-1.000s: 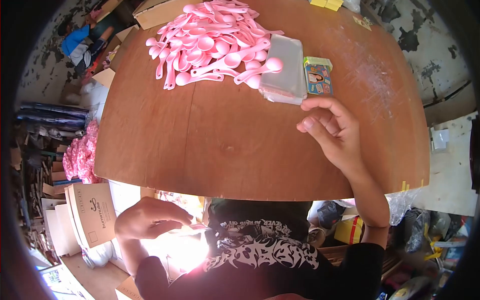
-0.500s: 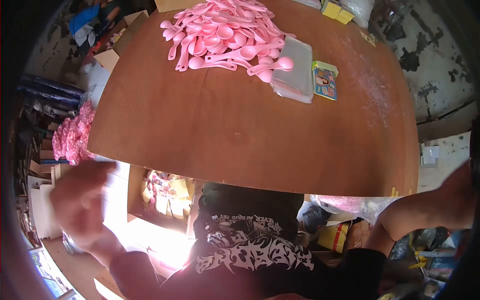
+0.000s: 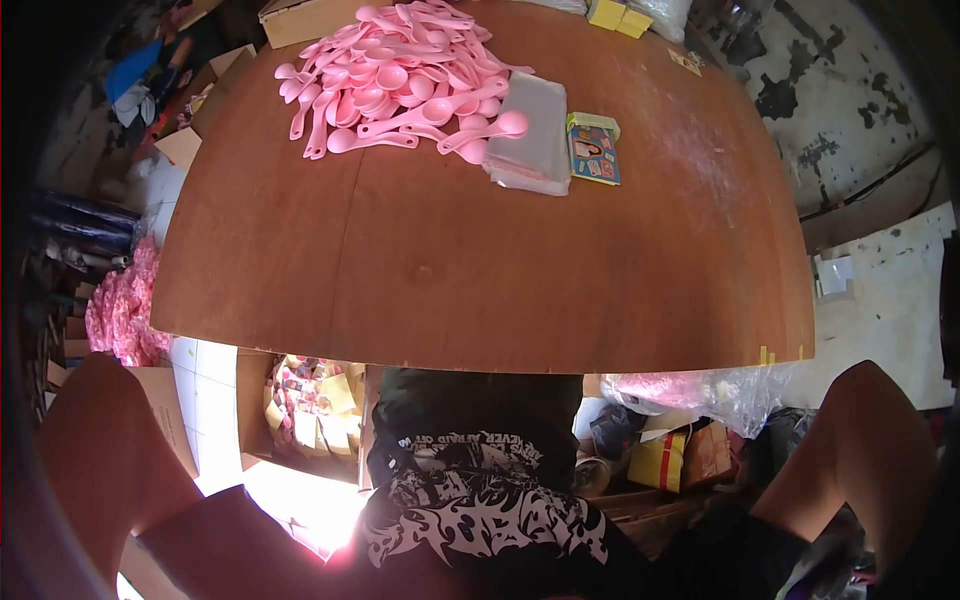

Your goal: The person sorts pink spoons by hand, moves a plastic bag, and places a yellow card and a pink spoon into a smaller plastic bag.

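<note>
Neither of my hands shows; both bent arms rise at the sides and run out of the picture. My left arm (image 3: 120, 450) is off the table's near left corner, and my right arm (image 3: 850, 440) is off the near right corner. On the far part of the brown table (image 3: 430, 270) lies a heap of pink measuring spoons (image 3: 400, 80). Right of the heap is a stack of clear plastic bags (image 3: 535, 130), one spoon's bowl overlapping its edge. Beside the bags sits a small stack of printed cards (image 3: 594, 150).
Yellow card stacks (image 3: 620, 17) and a cardboard box (image 3: 310, 22) stand at the far edge. Below the near edge, an open carton (image 3: 250, 400) holds packed pieces. Pink wrapped goods (image 3: 130, 305) lie on the left, a clear plastic bundle (image 3: 740, 395) at lower right.
My blurred left hand has gone out of view, leaving only the bent arm. My right elbow has shifted outward. The table and its things appear further left as the view turned.
</note>
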A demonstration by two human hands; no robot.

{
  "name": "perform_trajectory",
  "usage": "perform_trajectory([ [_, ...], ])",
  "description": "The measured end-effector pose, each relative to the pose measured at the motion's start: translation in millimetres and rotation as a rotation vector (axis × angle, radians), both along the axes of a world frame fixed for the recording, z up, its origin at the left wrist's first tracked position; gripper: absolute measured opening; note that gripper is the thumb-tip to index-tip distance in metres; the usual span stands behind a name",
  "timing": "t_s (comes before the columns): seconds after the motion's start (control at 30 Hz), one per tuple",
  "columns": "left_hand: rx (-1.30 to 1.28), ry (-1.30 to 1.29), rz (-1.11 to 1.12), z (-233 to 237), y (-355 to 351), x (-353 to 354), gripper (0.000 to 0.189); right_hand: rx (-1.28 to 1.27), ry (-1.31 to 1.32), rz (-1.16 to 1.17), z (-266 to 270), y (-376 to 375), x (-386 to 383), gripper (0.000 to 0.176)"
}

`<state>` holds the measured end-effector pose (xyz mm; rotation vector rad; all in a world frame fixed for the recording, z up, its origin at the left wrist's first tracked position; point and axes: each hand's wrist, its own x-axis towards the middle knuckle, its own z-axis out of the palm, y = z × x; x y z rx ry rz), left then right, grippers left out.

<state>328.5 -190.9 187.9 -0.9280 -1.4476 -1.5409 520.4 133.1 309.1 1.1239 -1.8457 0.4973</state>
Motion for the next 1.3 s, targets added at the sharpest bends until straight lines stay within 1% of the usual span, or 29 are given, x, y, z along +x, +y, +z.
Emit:
perform_trajectory([
  [0.1, 0.019, 0.008, 0.003, 2, 0, 3, 0.023, 0.022, 0.014, 0.003, 6, -2, 0, 0.048],
  [0.3, 0.001, 0.018, 0.001, 19, -2, 0, 0.025, 0.0, 0.032, 0.008, -4, 0, 5, 0.048],
  [0.5, -0.011, 0.04, -0.034, 5, -1, 1, 0.027, -0.006, 0.041, -0.013, 0, 0, 3, 0.047],
  [0.6, -0.015, 0.026, -0.022, 12, 5, -7, 0.028, -0.013, 0.025, -0.016, -9, 2, 1, 0.047],
  [0.73, 0.006, 0.028, -0.064, 5, 4, -7, 0.029, 0.004, 0.003, -0.039, -10, 3, 3, 0.047],
  [0.83, -0.012, -0.008, -0.064, 5, 3, -15, 0.03, -0.028, -0.025, -0.067, -12, 9, -5, 0.047],
  [1.07, 0.007, 0.013, -0.089, -1, 6, -14, 0.033, -0.004, -0.016, -0.077, -9, 8, -9, 0.047],
  [1.17, 0.001, 0.014, -0.088, 1, 5, -14, 0.034, -0.022, -0.015, -0.059, -19, 10, -10, 0.047],
  [1.3, 0.002, 0.019, -0.099, 3, 8, -16, 0.035, -0.02, -0.017, -0.074, -15, 11, -12, 0.048],
])
